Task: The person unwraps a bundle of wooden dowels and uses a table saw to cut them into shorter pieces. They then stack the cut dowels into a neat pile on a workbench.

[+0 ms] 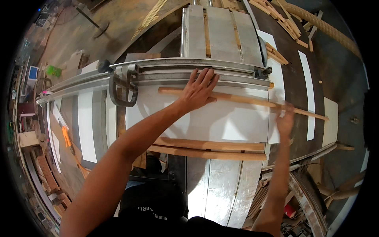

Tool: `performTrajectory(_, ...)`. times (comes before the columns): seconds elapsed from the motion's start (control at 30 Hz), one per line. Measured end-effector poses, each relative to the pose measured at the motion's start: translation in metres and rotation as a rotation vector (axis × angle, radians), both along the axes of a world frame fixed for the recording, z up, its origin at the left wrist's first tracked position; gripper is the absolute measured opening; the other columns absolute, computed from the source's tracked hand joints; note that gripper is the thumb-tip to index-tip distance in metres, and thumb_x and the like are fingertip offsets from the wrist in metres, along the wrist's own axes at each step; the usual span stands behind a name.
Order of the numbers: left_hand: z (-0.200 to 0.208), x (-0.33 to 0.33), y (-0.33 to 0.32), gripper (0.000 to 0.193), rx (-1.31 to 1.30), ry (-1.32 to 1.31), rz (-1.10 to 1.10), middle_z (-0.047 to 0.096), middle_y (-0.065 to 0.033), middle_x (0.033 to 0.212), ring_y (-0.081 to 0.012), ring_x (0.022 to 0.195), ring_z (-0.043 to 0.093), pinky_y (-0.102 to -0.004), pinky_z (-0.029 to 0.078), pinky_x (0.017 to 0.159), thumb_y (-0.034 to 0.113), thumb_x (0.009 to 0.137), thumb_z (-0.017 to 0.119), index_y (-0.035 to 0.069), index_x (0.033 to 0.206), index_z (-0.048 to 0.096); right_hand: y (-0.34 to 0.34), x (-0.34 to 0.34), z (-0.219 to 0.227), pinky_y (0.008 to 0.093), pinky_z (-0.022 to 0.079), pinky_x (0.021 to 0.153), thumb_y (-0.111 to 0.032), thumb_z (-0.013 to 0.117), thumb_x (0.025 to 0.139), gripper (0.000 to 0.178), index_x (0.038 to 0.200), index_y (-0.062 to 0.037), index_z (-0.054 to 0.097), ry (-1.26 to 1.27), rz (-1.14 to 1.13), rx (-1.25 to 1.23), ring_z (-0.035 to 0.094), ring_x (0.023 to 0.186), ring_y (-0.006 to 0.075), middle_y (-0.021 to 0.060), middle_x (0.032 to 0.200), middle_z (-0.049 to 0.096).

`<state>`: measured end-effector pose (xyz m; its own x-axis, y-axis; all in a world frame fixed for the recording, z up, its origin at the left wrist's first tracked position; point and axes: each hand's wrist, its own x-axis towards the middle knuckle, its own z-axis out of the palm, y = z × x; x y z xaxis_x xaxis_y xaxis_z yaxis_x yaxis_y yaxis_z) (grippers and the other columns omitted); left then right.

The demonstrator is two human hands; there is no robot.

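A long, narrow wooden strip (241, 99) lies slantwise across the white panel (166, 118) on the machine table, beside the metal fence (166, 73). My left hand (198, 91) rests over the strip, fingers stretched onto the fence and thumb on the near side. At the strip's right part is my right hand (285, 118); motion smears its fingers, so their grip is unclear. Two more wooden strips, a farther one (209, 143) and a nearer one (209, 153), lie side by side along the panel's near edge.
A metal clamp-like stop (124, 85) sits on the fence at left. Beyond the fence is a slotted metal table (223, 33). Wood offcuts (276, 53) lie at the far right, near a ribbed hose (321, 21). An orange-handled tool (65, 136) lies at left.
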<state>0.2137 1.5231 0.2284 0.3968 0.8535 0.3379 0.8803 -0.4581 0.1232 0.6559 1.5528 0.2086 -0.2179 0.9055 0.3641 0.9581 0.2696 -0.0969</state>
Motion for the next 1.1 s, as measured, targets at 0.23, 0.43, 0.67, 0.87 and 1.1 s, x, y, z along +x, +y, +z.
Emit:
performTrajectory(0.23, -0.002, 0.013, 0.013, 0.083, 0.012, -0.045, 0.067, 0.043, -0.0140, 0.136, -0.0310, 0.127, 0.040, -0.0520, 0.027, 0.106, 0.044, 0.076, 0.078, 0.009, 0.142, 0.042, 0.053, 0.160, -0.015, 0.0471, 0.042, 0.107, -0.024, 0.065, 0.092, 0.060, 0.148, -0.0197, 0.042, -0.080, -0.268, -0.285, 0.043, 0.135, 0.0402, 0.0197, 0.151, 0.039)
performTrajectory(0.43, 0.001, 0.012, 0.020, 0.080, 0.000, -0.071, 0.103, 0.048, -0.0133, 0.129, -0.0298, 0.120, 0.045, -0.0517, 0.027, 0.103, 0.038, 0.074, 0.080, 0.011, 0.141, 0.044, 0.116, 0.155, -0.017, 0.0461, 0.038, 0.111, -0.019, 0.066, 0.094, 0.043, 0.132, -0.0020, 0.056, -0.174, -0.071, -0.192, 0.048, 0.131, 0.0392, 0.0215, 0.142, 0.050)
performTrajectory(0.67, -0.002, -0.004, 0.014, 0.078, -0.090, -0.042, 0.097, 0.047, -0.0132, 0.129, -0.0302, 0.123, 0.043, -0.0516, 0.026, 0.103, 0.029, 0.077, 0.079, 0.017, 0.144, 0.042, 0.121, 0.129, -0.024, 0.0384, 0.047, 0.100, -0.006, 0.067, 0.092, 0.037, 0.128, 0.0018, 0.059, 0.048, 0.004, -0.271, 0.061, 0.114, 0.0303, 0.0192, 0.125, 0.063)
performTrajectory(0.87, 0.005, -0.036, -0.006, 0.084, -0.094, -0.047, 0.211, 0.045, -0.0114, 0.129, -0.0294, 0.127, 0.040, -0.0543, 0.021, 0.105, 0.023, 0.077, 0.080, 0.025, 0.150, 0.038, 0.109, 0.087, -0.011, 0.0383, 0.045, 0.102, -0.013, 0.069, 0.091, 0.038, 0.125, 0.0013, 0.061, 0.067, 0.052, -0.267, 0.059, 0.118, 0.0318, 0.0194, 0.127, 0.062)
performTrajectory(1.1, 0.010, -0.061, -0.017, 0.086, -0.100, -0.017, 0.234, 0.044, -0.0125, 0.129, -0.0293, 0.129, 0.038, -0.0578, 0.018, 0.108, 0.026, 0.074, 0.083, 0.024, 0.149, 0.040, 0.093, 0.048, -0.004, 0.0392, 0.045, 0.102, -0.015, 0.071, 0.089, 0.040, 0.126, 0.0003, 0.062, 0.077, 0.003, -0.283, 0.059, 0.117, 0.0336, 0.0192, 0.126, 0.062)
